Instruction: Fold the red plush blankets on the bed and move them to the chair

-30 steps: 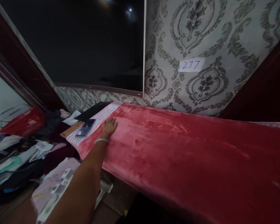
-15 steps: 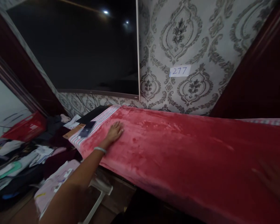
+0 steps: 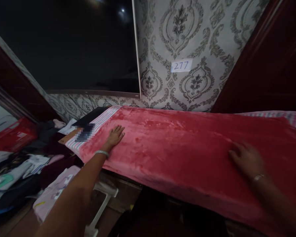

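A red plush blanket lies spread over a long table or board, its striped border showing at the left end. My left hand rests flat on the blanket's left part, fingers spread, with a bracelet at the wrist. On the right part, my right hand is low over the blanket with fingers stretched out and a little blurred; it appears to touch the cloth. Neither hand holds anything. A dark, pixelated object sits on the striped border, left of my left hand.
Behind the blanket stand a patterned wall with a paper label and a large dark screen. To the left are a red basket, heaped clothes and a pink padded item. A white metal frame stands below the blanket's edge.
My right hand has come in from the right edge, moving left and up over the blanket. My left hand stays flat on nearly the same place. The view has shifted slightly.
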`<state>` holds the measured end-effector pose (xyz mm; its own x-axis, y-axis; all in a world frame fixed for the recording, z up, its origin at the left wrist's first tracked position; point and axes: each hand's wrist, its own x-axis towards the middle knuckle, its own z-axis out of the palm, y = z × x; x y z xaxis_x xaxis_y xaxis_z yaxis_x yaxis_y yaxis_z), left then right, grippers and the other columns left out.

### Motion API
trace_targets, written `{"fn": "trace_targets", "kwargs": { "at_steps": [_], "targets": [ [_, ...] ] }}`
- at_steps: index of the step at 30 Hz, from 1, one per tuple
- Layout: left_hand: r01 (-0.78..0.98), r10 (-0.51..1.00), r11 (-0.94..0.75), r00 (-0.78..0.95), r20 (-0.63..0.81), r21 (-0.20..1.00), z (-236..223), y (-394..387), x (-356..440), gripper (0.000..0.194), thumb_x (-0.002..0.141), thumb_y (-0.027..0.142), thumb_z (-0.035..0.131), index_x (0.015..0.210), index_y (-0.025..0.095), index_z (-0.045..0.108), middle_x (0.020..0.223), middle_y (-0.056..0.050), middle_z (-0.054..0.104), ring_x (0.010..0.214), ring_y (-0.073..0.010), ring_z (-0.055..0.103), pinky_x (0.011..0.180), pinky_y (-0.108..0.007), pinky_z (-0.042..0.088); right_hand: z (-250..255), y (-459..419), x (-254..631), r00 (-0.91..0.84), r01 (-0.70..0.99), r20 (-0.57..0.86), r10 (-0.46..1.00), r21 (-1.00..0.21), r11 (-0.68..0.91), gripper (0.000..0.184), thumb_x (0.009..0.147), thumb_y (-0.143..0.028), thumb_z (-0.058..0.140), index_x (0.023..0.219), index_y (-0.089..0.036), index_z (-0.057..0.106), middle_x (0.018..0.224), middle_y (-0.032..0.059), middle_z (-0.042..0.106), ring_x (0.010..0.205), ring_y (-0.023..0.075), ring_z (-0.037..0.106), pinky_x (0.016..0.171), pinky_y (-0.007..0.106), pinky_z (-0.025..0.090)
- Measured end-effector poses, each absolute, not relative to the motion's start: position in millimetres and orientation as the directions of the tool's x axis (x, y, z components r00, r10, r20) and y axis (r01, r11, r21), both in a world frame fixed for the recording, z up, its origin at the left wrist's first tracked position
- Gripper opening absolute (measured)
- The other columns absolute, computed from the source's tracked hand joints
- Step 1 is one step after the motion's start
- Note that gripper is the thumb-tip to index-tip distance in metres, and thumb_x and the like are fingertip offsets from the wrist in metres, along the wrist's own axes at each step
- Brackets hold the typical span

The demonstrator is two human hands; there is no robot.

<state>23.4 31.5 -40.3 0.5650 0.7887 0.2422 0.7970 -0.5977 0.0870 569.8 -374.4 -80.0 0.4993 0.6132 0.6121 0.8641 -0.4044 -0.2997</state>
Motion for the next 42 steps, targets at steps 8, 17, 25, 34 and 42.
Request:
{"fn": "trace_targets", "kwargs": {
  "at_steps": [8,17,25,34,42],
  "targets": [
    [0.824,0.818,-0.542,0.473,0.328,0.165,-29,66,5,0.045,0.098,0.029,0.039,0.130,0.018,0.069,0.142,-0.015,0.062,0.135,-0.0310,0.054,0.115,-0.054,0.040,-59,-256,423,0.217,0.907,0.591,0.777,-0.416,0.064,0.022,0.088,-0.031,0.054,0.099,-0.022,0.072,0.100,0.0111,0.074,0.097,0.0295,0.066,0.090,0.047,0.052],
    [0.794,0.825,-0.548,0.460,0.329,0.264,-31,99,-28,0.042,0.088,0.024,0.044,0.120,0.016,0.069,0.126,-0.010,0.072,0.115,-0.0230,0.067,0.107,-0.035,0.050,-66,-195,380,0.196,0.894,0.487,0.851,-0.445,0.049,0.006,0.085,-0.026,0.063,0.088,-0.022,0.066,0.091,0.0077,0.070,0.089,0.0260,0.062,0.082,0.039,0.047],
    [0.802,0.835,-0.535,0.453,0.313,0.266,-32,107,-47,0.035,0.087,0.028,0.047,0.112,0.018,0.068,0.127,-0.012,0.071,0.118,-0.0256,0.066,0.109,-0.039,0.049,-85,-197,380,0.201,0.921,0.518,0.832,-0.388,0.019,0.016,0.088,-0.026,0.060,0.100,-0.021,0.070,0.101,0.0111,0.070,0.095,0.0290,0.061,0.084,0.042,0.048],
    [0.823,0.853,-0.501,0.419,0.311,0.267,-28,99,-46,0.033,0.086,0.025,0.048,0.111,0.020,0.067,0.125,-0.009,0.072,0.117,-0.0232,0.067,0.105,-0.036,0.051,-77,-195,377,0.217,0.922,0.537,0.815,-0.386,0.009,0.017,0.090,-0.020,0.055,0.084,-0.023,0.070,0.086,0.0096,0.068,0.085,0.0282,0.059,0.073,0.040,0.045],
    [0.871,0.872,-0.438,0.351,0.341,0.223,-23,91,-30,0.027,0.085,0.021,0.046,0.096,0.019,0.070,0.108,-0.012,0.076,0.105,-0.0259,0.069,0.097,-0.035,0.051,-77,-192,376,0.209,0.933,0.547,0.811,-0.361,0.004,0.022,0.092,-0.020,0.052,0.076,-0.023,0.067,0.084,0.0105,0.067,0.083,0.0280,0.057,0.075,0.042,0.043]
  ]
}}
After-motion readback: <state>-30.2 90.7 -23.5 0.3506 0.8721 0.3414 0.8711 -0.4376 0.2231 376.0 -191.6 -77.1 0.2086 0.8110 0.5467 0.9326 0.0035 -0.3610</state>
